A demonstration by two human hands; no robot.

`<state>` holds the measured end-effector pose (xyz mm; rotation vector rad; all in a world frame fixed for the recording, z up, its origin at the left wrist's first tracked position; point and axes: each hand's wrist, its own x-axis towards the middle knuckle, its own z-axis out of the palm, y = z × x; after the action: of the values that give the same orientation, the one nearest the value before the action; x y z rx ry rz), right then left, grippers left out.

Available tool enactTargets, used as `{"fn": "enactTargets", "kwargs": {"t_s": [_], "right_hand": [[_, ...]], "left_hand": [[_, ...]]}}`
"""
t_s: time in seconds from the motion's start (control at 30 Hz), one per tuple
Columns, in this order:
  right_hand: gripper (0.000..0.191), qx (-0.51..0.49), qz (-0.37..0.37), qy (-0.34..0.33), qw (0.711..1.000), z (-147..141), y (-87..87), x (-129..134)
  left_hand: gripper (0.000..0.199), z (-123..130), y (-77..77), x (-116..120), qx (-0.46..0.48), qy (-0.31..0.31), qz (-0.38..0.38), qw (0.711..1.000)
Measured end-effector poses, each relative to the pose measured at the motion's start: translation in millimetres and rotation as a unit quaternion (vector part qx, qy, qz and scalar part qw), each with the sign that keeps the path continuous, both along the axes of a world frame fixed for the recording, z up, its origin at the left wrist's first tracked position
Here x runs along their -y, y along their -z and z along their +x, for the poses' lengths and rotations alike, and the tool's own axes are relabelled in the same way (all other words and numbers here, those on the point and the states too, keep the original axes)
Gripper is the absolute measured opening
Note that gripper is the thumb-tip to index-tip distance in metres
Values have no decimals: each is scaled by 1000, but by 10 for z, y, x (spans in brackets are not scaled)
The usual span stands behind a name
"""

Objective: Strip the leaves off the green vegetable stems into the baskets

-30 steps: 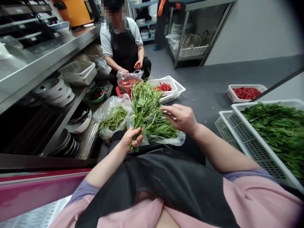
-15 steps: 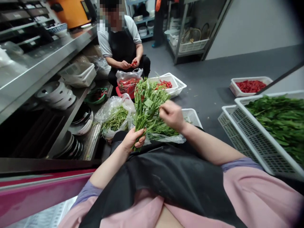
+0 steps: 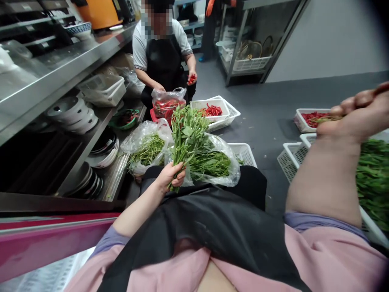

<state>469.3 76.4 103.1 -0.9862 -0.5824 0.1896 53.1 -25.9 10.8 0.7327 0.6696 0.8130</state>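
My left hand is closed round the lower stems of a bunch of leafy greens, which stands upright above my lap. My right hand is raised at the far right, close to the camera and partly cut off by the edge. Its fingers are curled, and a small yellowish-green scrap shows at them, too blurred to name surely. Beyond the bunch, a clear plastic bag of thin green stems lies open before my knees. Left of it is another plastic bag of green stems.
A co-worker crouches opposite, one hand holding red chillies, the other at a bag of chillies. White baskets hold chillies. On the right stands a basket of leaves. Steel shelving with bowls borders the left.
My right hand has moved away from the bunch, up and out to the right over the baskets. My left hand keeps its hold. The co-worker's hands have moved apart.
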Motion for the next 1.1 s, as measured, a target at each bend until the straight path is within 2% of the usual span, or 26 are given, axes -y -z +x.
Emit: {"fn": "enactTargets", "kwargs": {"t_s": [0.07, 0.1, 0.13, 0.2, 0.23, 0.3, 0.4, 0.5, 0.53, 0.63, 0.7, 0.8, 0.9, 0.97, 1.03, 1.1], "right_hand": [[33, 48, -10, -118, 992, -431, 8, 108], [27, 103, -32, -186, 977, -676, 55, 149], [21, 184, -72, -281, 939, -919, 127, 177], [16, 279, -124, -411, 859, -1353, 320, 197], [16, 281, -145, -457, 831, -1526, 424, 190], [19, 243, -169, -511, 807, -1767, 613, 162], [26, 207, -186, -553, 786, -1912, 824, 130], [25, 256, -213, -569, 752, -1941, 1016, 103], [25, 258, -225, -559, 756, -1951, 1089, 83], [24, 179, -265, -513, 796, -2030, 1298, -5], [22, 149, -258, -516, 803, -2135, 1377, -62], [25, 211, -165, -580, 770, -2342, 1347, -98], [32, 256, -65, -644, 718, -2501, 1205, -73], [32, 269, -29, -665, 696, -2537, 1113, -27], [30, 278, -13, -664, 693, -2531, 1051, 33], [30, 277, -10, -646, 711, -2514, 1016, 97]], "left_hand": [[31, -33, 11, -8, 21, 0, -14, 1000], [29, -53, 16, -12, 35, 2, -20, 999], [27, -74, 19, -15, 50, 5, -27, 998], [22, -111, 23, -16, 76, 5, -39, 996], [21, -128, 22, -13, 86, 1, -46, 995], [22, -156, 16, -3, 96, -15, -61, 993], [30, -186, 0, 18, 99, -47, -78, 991], [36, -202, -15, 37, 104, -69, -76, 989], [37, -203, -18, 42, 106, -74, -74, 989], [40, -191, -30, 50, 106, -80, -74, 988], [40, -169, -39, 50, 99, -81, -78, 989], [38, -127, -45, 46, 93, -92, -70, 989], [36, -97, -43, 39, 86, -116, -54, 988], [36, -89, -39, 36, 73, -131, -48, 988], [37, -89, -32, 34, 56, -140, -47, 988], [38, -90, -18, 31, 44, -137, -48, 988]]}}
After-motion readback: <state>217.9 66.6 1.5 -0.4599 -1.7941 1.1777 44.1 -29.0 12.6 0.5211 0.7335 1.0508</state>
